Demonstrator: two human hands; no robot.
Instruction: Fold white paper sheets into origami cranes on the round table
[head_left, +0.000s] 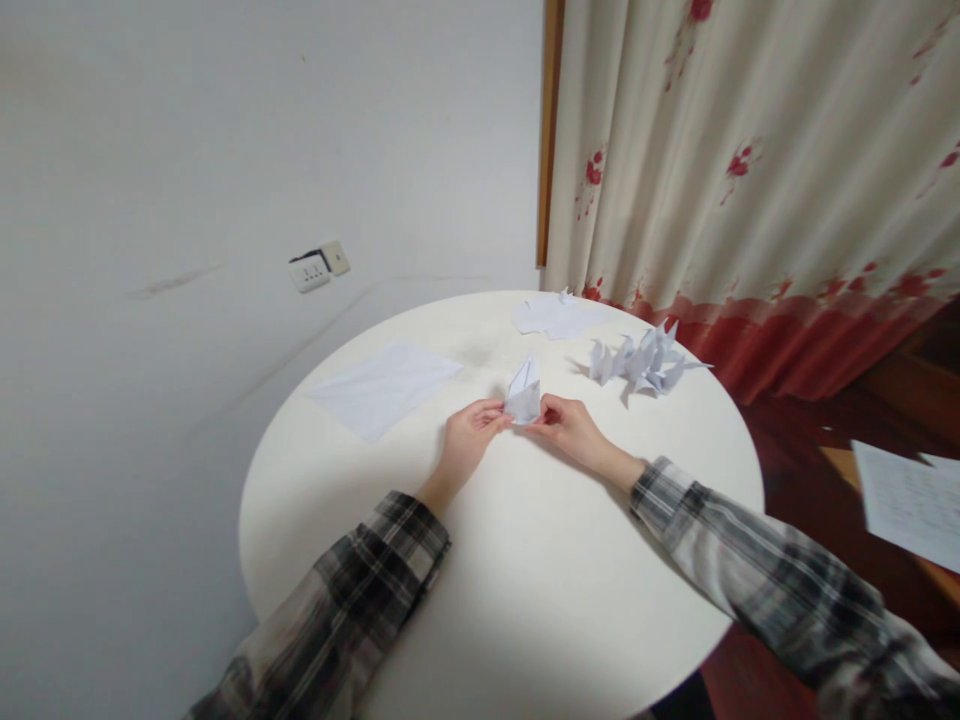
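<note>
A small piece of folded white paper (523,392), with pointed flaps standing up, is held between both hands just over the round table. My left hand (471,432) pinches its lower left corner between thumb and fingers. On the other side, my right hand (564,422) grips the lower right edge with thumb and forefinger. Beyond my right hand stands a cluster of folded paper cranes (649,362). A flat, creased sheet of white paper (386,388) lies to the left of my left hand.
More paper sheets (559,318) lie at the far edge of the white round table (517,600). A wall with a socket (309,272) rises at the left. A floral curtain (750,180) hangs behind. Written papers (911,500) rest on a wooden surface at the right.
</note>
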